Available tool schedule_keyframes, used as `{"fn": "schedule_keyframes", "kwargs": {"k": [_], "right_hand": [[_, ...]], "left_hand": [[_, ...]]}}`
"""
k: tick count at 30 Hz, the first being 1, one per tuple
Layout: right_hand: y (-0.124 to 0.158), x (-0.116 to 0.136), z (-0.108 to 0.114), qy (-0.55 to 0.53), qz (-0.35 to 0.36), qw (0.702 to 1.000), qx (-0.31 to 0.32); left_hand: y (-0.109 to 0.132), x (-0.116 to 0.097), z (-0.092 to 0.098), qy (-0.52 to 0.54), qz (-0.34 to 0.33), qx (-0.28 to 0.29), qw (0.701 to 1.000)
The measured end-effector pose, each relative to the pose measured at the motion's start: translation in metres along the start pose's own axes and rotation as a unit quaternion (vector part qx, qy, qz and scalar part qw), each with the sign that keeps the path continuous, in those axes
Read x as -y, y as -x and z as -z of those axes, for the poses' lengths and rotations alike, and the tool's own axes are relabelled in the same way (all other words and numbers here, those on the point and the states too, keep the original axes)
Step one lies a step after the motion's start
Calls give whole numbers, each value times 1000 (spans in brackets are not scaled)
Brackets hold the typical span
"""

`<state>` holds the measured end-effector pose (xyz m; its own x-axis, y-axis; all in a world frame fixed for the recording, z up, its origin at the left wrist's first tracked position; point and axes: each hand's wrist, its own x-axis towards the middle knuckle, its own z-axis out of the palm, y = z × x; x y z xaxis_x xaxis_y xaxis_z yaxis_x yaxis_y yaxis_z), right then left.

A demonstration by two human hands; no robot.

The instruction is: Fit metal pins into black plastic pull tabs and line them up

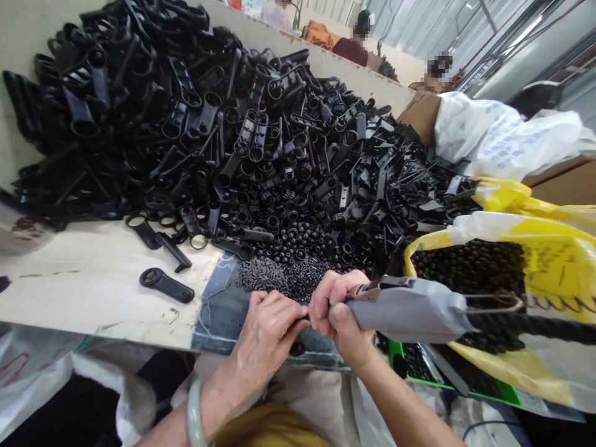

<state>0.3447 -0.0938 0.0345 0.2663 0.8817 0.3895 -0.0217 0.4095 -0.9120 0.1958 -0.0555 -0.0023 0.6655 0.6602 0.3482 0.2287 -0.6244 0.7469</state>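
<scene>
My right hand (342, 316) is wrapped round a grey electric screwdriver (410, 310), its tip end pointing left toward my other hand. Closed in a pinch at the table's front edge, my left hand (272, 329) grips a small black plastic part (298, 347), mostly hidden under the fingers. The fingertips of both hands nearly meet. A dark blue cloth pad (223, 304) lies beneath them. Just beyond are a heap of tiny screws (263, 275), small dark pieces (302, 273) and round black knobs (298, 242).
A large pile of black plastic handles (186, 124) covers the back. One loose handle (166, 284) lies on the left. At right stand a yellow bag (554, 248) of black pieces and a green tray (505, 392). Other people sit beyond the low partition (316, 59).
</scene>
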Motion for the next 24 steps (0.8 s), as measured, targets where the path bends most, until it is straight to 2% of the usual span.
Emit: {"fn": "schedule_keyframes", "kwargs": {"k": [4,6,10,13,17,19,21,24], "right_hand": [[-9,20,0,-19,5,999,29],[-11,38,2,-41,27,999,0],[1,64,14,-47,59,995,-65],[21,57,32,-23,18,996,-83],[43,44,45,5,16,993,-115],[50,46,49,33,18,992,-121],[54,49,55,79,22,986,-145],[61,55,73,200,12,958,-203]], "left_hand": [[1,3,0,-2,-3,11,1000],[1,4,-2,-10,-10,9,1000],[2,-3,-4,-36,-21,-37,998],[7,-5,12,-64,-40,-49,996],[26,-13,49,-95,-49,-115,988],[33,-19,57,-145,-25,-80,986],[34,-26,49,-204,-9,-37,978],[23,-35,15,-268,8,-10,963]]}}
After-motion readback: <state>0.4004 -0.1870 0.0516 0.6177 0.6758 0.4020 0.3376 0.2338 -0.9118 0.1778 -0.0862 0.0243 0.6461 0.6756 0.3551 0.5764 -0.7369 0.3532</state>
